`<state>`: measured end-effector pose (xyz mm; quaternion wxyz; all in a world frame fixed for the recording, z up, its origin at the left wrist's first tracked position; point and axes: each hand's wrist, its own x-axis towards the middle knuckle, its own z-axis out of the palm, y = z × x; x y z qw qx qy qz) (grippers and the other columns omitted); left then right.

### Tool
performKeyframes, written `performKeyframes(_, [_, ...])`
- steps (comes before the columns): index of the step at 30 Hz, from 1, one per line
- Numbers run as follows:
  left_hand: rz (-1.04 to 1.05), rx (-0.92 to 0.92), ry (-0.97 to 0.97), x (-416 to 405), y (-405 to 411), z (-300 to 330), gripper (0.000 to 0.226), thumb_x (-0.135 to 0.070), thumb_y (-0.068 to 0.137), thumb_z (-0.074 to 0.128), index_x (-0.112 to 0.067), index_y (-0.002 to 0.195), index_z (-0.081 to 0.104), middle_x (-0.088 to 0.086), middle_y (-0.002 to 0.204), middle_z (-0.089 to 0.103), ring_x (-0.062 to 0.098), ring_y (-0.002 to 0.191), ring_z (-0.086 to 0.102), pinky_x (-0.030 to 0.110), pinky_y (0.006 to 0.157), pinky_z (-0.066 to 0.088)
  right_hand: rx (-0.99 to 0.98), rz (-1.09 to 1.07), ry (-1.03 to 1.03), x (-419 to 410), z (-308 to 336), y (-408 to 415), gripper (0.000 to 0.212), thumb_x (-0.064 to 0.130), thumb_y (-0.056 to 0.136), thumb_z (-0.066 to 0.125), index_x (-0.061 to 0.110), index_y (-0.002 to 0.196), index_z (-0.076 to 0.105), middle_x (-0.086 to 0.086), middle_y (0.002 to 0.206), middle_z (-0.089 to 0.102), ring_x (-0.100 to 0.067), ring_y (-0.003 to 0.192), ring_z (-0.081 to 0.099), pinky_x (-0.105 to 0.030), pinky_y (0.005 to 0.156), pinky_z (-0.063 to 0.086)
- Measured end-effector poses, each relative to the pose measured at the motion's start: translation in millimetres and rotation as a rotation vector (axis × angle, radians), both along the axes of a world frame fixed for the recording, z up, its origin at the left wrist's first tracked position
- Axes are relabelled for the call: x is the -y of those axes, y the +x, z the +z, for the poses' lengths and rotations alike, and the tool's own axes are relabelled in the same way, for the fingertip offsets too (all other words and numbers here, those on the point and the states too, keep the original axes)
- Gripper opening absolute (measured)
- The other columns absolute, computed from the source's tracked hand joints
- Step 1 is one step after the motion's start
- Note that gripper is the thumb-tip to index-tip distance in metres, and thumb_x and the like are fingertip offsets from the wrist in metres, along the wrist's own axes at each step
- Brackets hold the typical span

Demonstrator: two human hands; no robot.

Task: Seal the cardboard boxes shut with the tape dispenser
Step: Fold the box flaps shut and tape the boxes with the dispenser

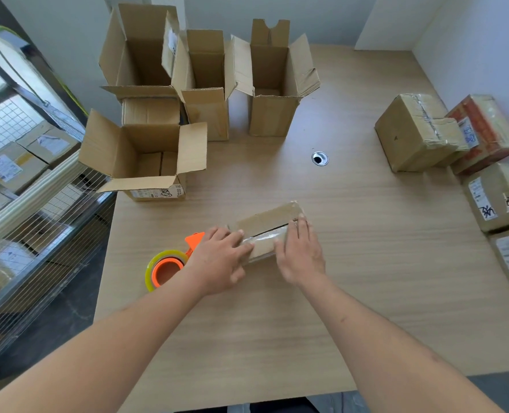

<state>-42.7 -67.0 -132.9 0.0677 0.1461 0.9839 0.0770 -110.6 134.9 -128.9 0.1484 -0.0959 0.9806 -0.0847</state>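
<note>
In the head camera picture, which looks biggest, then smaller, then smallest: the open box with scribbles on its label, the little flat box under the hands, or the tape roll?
1. Open cardboard box with scribbled label
2. Small flat cardboard box, partly covered by hands
3. Yellowish tape roll on orange dispenser

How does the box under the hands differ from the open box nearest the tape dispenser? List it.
The box under the hands is closed and lies flat, with clear tape along its seam; the open box stands upright, flaps spread, untaped. Both hands press on the first; nothing touches the second. Both are brown cardboard.

- The left hand is laid flat, fingers extended forward.
- The right hand is likewise flattened, fingers straight; both bare forearms are outstretched.
</note>
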Motion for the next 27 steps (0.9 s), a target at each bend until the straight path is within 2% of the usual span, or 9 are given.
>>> performKeyframes(2, [-0.001, -0.018, 0.044, -0.2, 5.4, 6.0, 0.042, -0.045, 0.078, 0.054, -0.035, 0.118, 0.064, -0.003, 0.108, 0.059, 0.025, 0.095, 0.056, 0.043, 0.098, 0.038, 0.100, 0.073, -0.026, 2.1, -6.1, -9.8, 0.080, 0.057, 0.104, 0.036, 0.005, 0.160, 0.011, -0.012, 0.170, -0.006, -0.033, 0.157, -0.008, -0.042, 0.127, 0.003])
performKeyframes(5, [0.021, -0.008, 0.121, 2.6, 10.7, 7.5, 0.032, -0.044, 0.082, 0.054, -0.039, 0.112, 0.065, -0.006, 0.102, 0.053, 0.019, 0.092, 0.057, 0.040, 0.098, 0.034, 0.159, 0.168, -0.067, 8.1, -12.2, -22.9, 0.085, 0.052, 0.104, 0.044, 0.004, 0.161, 0.002, -0.010, 0.169, -0.019, -0.033, 0.154, -0.021, -0.042, 0.127, -0.002])
performKeyframes(11, [0.133, 0.076, 0.189, 16.1, 8.9, -3.7, 0.051, -0.037, 0.082, 0.080, -0.033, 0.131, 0.065, 0.014, 0.151, 0.043, 0.034, 0.131, 0.050, 0.042, 0.106, 0.045, 0.161, 0.331, -0.145, 13.4, -13.2, -39.9, 0.079, 0.039, 0.105, 0.050, 0.003, 0.161, 0.007, -0.013, 0.168, -0.019, -0.037, 0.153, -0.022, -0.043, 0.126, -0.004])
performKeyframes(13, [0.185, 0.144, 0.204, 14.3, 10.0, -3.5, 0.056, -0.032, 0.082, 0.082, -0.036, 0.134, 0.064, 0.012, 0.154, 0.040, 0.032, 0.127, 0.056, 0.040, 0.099, 0.053, 0.129, 0.300, -0.177, 12.7, -13.6, -35.5, 0.073, 0.039, 0.103, 0.056, 0.010, 0.160, 0.021, -0.011, 0.170, -0.007, -0.035, 0.155, -0.012, -0.041, 0.127, 0.003])
performKeyframes(15, [0.266, 0.198, 0.240, 10.5, 12.3, -3.4, 0.059, -0.028, 0.084, 0.081, -0.042, 0.137, 0.060, 0.009, 0.138, 0.050, 0.031, 0.113, 0.061, 0.036, 0.085, 0.056, 0.005, 0.252, -0.240, 9.9, -11.3, -26.5, 0.053, 0.036, 0.096, 0.067, 0.019, 0.144, 0.052, -0.011, 0.164, 0.023, -0.034, 0.149, 0.018, -0.045, 0.120, 0.029])
performKeyframes(17, [0.304, 0.206, 0.246, 3.1, 15.1, -3.1, 0.058, -0.032, 0.085, 0.079, -0.045, 0.138, 0.058, 0.008, 0.121, 0.054, 0.030, 0.102, 0.062, 0.035, 0.075, 0.055, -0.139, 0.266, -0.329, 6.5, -8.2, -16.6, 0.025, 0.031, 0.088, 0.076, 0.022, 0.111, 0.070, -0.004, 0.134, 0.051, -0.028, 0.121, 0.046, -0.045, 0.091, 0.053])
performKeyframes(20, [0.338, 0.198, 0.239, -12.3, 16.2, -1.3, 0.052, -0.039, 0.087, 0.077, -0.043, 0.136, 0.060, 0.009, 0.113, 0.053, 0.031, 0.094, 0.064, 0.038, 0.070, 0.055, -0.187, 0.375, -0.376, -2.3, -7.7, -6.4, 0.018, 0.040, 0.085, 0.078, 0.024, 0.087, 0.070, 0.005, 0.099, 0.054, -0.019, 0.090, 0.053, -0.031, 0.061, 0.047])
performKeyframes(23, [0.384, 0.230, 0.266, -23.4, 12.6, -1.4, 0.050, -0.039, 0.091, 0.072, -0.040, 0.139, 0.058, 0.010, 0.110, 0.048, 0.033, 0.091, 0.062, 0.039, 0.072, 0.054, -0.102, 0.431, -0.400, -15.1, -7.9, -1.8, 0.028, 0.046, 0.076, 0.085, 0.025, 0.084, 0.069, 0.009, 0.087, 0.049, -0.014, 0.077, 0.049, -0.026, 0.058, 0.036])
performKeyframes(27, [0.420, 0.241, 0.258, -34.2, 10.9, -8.2, 0.051, -0.044, 0.095, 0.065, -0.046, 0.143, 0.051, 0.006, 0.113, 0.043, 0.032, 0.097, 0.062, 0.040, 0.079, 0.054, 0.002, 0.462, -0.325, -24.6, -8.6, 5.0, 0.025, 0.035, 0.077, 0.086, 0.023, 0.090, 0.068, 0.005, 0.088, 0.060, -0.021, 0.082, 0.062, -0.033, 0.062, 0.046])
